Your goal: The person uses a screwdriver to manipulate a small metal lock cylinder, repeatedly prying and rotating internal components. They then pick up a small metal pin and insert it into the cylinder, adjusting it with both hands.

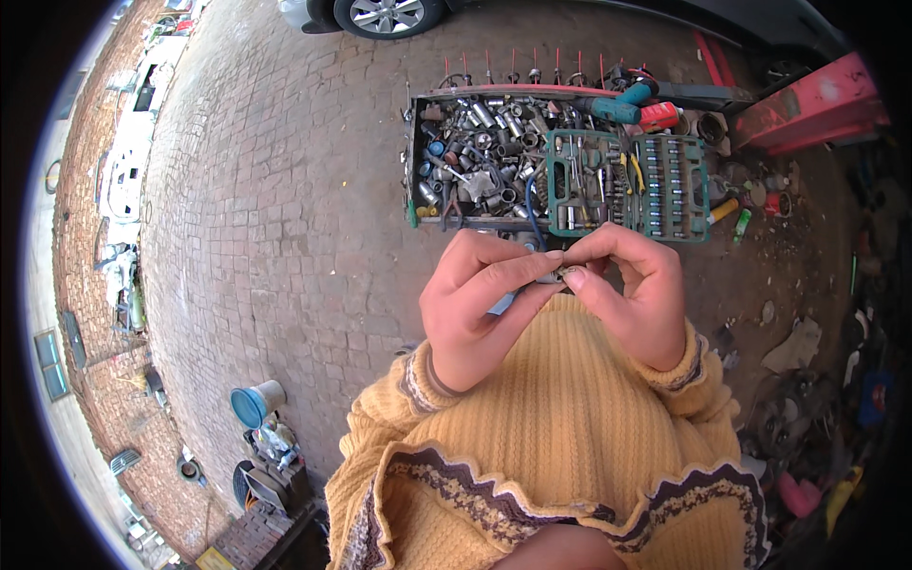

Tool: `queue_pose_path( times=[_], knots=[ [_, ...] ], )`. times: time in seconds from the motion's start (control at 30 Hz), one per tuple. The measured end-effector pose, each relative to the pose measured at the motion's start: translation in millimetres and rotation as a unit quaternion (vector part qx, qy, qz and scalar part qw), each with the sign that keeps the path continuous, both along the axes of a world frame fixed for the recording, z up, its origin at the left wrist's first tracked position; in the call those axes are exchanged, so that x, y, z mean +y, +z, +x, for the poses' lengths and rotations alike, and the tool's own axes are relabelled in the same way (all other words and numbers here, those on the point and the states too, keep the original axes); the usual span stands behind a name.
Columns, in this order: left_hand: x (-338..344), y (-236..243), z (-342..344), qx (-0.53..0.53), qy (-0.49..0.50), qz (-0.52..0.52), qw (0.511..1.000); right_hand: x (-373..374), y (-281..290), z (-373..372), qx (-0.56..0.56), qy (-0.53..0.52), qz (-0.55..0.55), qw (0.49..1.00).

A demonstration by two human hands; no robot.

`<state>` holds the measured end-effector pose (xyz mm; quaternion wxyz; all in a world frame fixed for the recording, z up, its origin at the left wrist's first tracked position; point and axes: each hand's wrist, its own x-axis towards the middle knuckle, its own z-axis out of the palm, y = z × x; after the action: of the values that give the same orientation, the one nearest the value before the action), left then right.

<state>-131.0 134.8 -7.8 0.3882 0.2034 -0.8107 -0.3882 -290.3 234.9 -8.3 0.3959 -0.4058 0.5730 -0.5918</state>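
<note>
In front of my chest my hands meet, fingertips together. My left hand (480, 299) is closed round a small metal piece (549, 277), and a flat blue-grey end (503, 304) shows under its fingers; I cannot tell whether they are one thing. With thumb and forefinger, my right hand (635, 285) pinches at the tip of the metal piece. The fingers hide most of it, so its kind is unclear. Just beyond my hands lies an opened green socket set case (553, 180) with rows of sockets and yellow-handled pliers (636, 173).
A red-edged tray (513, 91) full of loose sockets and metal parts stands beside the case. A teal power tool (616, 110) and a red can (659, 116) lie behind it. A red post (807, 106) rises at far right, a car wheel (388, 13) beyond. A bucket (251, 407) stands lower left.
</note>
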Motion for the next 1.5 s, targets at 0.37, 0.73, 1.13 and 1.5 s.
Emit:
queue_pose_path(
  times=[0.37,0.73,1.13,1.5],
  knots=[
    [1,2,-2,-0.053,0.018,-0.036,0.998,-5,-20,1,-0.162,0.023,0.02,0.986],
    [2,2,-4,-0.061,0.013,0.003,0.998,-5,-32,7,-0.188,-0.01,0.006,0.982],
    [-1,-7,-6,-0.044,-0.018,0.08,0.996,1,-26,-5,-0.252,0.015,0.037,0.967],
    [-1,-17,-5,-0.018,-0.025,0.19,0.981,13,-103,-51,-0.129,-0.07,0.011,0.989]
  ],
)
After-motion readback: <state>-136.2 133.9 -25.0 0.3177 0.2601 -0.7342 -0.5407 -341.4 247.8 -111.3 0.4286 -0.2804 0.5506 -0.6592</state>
